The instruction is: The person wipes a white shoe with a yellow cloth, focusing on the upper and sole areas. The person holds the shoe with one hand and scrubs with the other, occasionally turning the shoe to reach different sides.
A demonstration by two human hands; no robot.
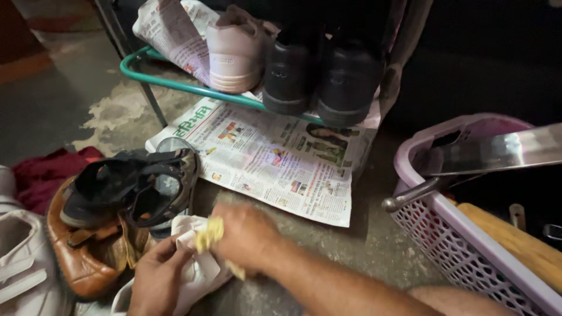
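My left hand (157,276) grips a white shoe (193,275) at the bottom of the head view, fingers over its upper edge. My right hand (243,234) presses a small yellow cloth (209,233) against that shoe. Just left of the shoe lies a pile of footwear: a dark strappy sandal (126,187) on top of a brown leather shoe (82,257).
A green metal shoe rack (175,86) holds a pale sneaker (234,52) and a pair of black shoes (319,76) on newspaper. More newspaper (275,161) lies on the concrete floor. A lilac plastic basket (468,246) with a metal tool stands at right; white sneakers (23,263) and red cloth (44,169) at left.
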